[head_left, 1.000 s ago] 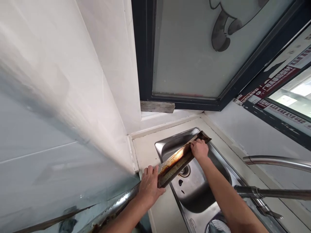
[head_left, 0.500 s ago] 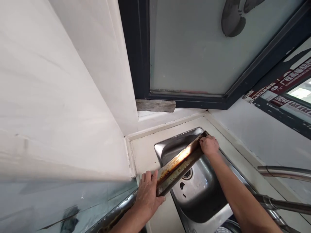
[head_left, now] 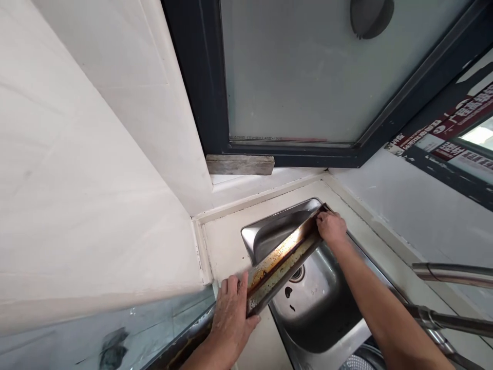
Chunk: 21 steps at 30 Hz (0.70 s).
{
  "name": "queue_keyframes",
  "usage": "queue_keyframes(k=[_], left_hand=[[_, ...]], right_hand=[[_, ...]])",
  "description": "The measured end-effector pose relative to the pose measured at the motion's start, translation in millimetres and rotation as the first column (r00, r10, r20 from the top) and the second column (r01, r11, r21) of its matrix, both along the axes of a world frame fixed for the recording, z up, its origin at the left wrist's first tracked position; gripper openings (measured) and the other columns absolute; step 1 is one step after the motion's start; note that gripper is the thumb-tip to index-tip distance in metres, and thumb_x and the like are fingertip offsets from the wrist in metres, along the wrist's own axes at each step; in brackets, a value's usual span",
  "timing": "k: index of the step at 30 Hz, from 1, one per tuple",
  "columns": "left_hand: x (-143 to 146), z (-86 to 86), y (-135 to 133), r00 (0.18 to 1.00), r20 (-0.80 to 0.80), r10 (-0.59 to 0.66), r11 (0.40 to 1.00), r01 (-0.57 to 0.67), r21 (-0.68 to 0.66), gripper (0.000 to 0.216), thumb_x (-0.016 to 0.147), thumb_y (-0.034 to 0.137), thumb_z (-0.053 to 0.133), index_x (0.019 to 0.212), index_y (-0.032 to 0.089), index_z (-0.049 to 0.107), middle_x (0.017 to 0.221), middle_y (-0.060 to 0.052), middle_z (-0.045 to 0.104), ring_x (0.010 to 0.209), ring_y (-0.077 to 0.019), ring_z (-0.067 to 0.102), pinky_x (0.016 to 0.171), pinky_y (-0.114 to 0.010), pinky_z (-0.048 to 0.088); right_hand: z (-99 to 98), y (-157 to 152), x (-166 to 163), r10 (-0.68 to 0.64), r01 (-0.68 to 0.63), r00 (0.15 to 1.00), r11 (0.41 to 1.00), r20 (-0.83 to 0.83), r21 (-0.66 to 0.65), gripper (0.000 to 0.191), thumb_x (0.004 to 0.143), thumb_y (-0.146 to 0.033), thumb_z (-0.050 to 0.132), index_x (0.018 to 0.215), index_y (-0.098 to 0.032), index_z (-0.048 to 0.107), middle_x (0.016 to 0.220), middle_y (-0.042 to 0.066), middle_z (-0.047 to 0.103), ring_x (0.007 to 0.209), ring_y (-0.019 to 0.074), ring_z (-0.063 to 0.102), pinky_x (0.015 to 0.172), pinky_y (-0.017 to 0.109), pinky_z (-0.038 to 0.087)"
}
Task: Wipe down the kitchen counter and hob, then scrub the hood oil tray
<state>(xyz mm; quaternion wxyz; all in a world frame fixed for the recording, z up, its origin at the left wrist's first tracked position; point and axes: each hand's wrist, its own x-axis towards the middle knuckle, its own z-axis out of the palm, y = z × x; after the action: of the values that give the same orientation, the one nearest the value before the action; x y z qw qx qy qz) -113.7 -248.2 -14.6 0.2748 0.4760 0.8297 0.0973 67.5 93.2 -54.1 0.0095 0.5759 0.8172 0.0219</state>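
Observation:
A long metal trough point(head_left: 285, 253), stained brown and yellow with grease, lies slantwise above the steel sink point(head_left: 313, 303). Its near end is gripped by my left hand point(head_left: 232, 314), with the thumb below and fingers along the side. My right hand point(head_left: 331, 226) is closed around the far end, close to the sink's back right rim. The trough's channel faces up towards me. Dark scraps point(head_left: 288, 292) lie on the sink floor beside the drain point(head_left: 298, 273), which is partly covered by the trough.
Metal pipes point(head_left: 449, 321) jut in from the right over the pale counter point(head_left: 225, 246). A dark-framed glass pane point(head_left: 292, 77) rises behind the sink, with a worn block point(head_left: 241, 165) at its foot. A coiled hose point(head_left: 358, 359) is at the bottom edge.
My view has shifted slightly. Both hands keep their hold on the trough, which stays in nearly the same place over the sink.

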Motion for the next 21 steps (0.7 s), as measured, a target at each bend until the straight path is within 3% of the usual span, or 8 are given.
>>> queue_keyframes(k=[3,8,11,16,21], left_hand=[[-1,0.0,1,1.000,0.000,-0.007,1.000,0.007,-0.011,0.091,0.068,0.028,0.073,0.152,0.018,0.038,0.134,-0.011,0.048,0.124,-0.0303,0.041,0.113,-0.041,0.031],[-2,0.1,1,1.000,0.010,-0.006,1.000,0.006,-0.024,0.092,0.067,0.029,0.072,0.152,0.020,0.037,0.134,-0.011,0.049,0.125,-0.0310,0.041,0.115,-0.042,0.031],[-1,0.5,0,1.000,0.014,-0.004,1.000,0.004,-0.017,0.093,0.067,0.030,0.072,0.153,0.021,0.036,0.134,-0.010,0.049,0.126,-0.0310,0.041,0.115,-0.041,0.031],[-1,4.4,1,1.000,0.019,-0.002,0.999,0.003,-0.042,0.091,0.068,0.028,0.072,0.152,0.020,0.037,0.133,-0.010,0.049,0.124,-0.0305,0.041,0.114,-0.041,0.031],[-3,3.6,2,1.000,0.030,-0.007,0.999,0.008,-0.036,0.092,0.068,0.029,0.073,0.152,0.019,0.038,0.132,-0.010,0.048,0.123,-0.0298,0.041,0.113,-0.040,0.032]], right_hand=[[-0.8,-12,3,0.111,-0.111,0.994,0.994,0.002,0.011,0.028,0.099,-0.030,0.049,0.103,-0.023,0.076,0.110,0.009,0.071,0.107,0.0253,0.059,0.080,0.033,0.041],[5.5,19,9,-0.021,0.018,0.998,0.998,0.063,0.055,0.036,0.101,-0.026,0.041,0.102,-0.018,0.077,0.113,0.015,0.069,0.109,0.0305,0.056,0.080,0.037,0.039],[5.1,19,6,-0.036,0.034,0.998,0.998,0.054,0.043,0.038,0.101,-0.027,0.040,0.103,-0.018,0.077,0.112,0.017,0.068,0.108,0.0308,0.055,0.080,0.038,0.038],[0.7,-10,5,0.126,-0.127,0.992,0.992,0.031,0.028,0.034,0.102,-0.031,0.043,0.098,-0.023,0.076,0.111,0.011,0.069,0.105,0.0267,0.053,0.079,0.036,0.036],[7.6,16,7,-0.011,0.010,0.999,1.000,0.040,0.027,0.036,0.102,-0.026,0.041,0.097,-0.020,0.076,0.111,0.012,0.068,0.105,0.0284,0.052,0.081,0.037,0.036]])
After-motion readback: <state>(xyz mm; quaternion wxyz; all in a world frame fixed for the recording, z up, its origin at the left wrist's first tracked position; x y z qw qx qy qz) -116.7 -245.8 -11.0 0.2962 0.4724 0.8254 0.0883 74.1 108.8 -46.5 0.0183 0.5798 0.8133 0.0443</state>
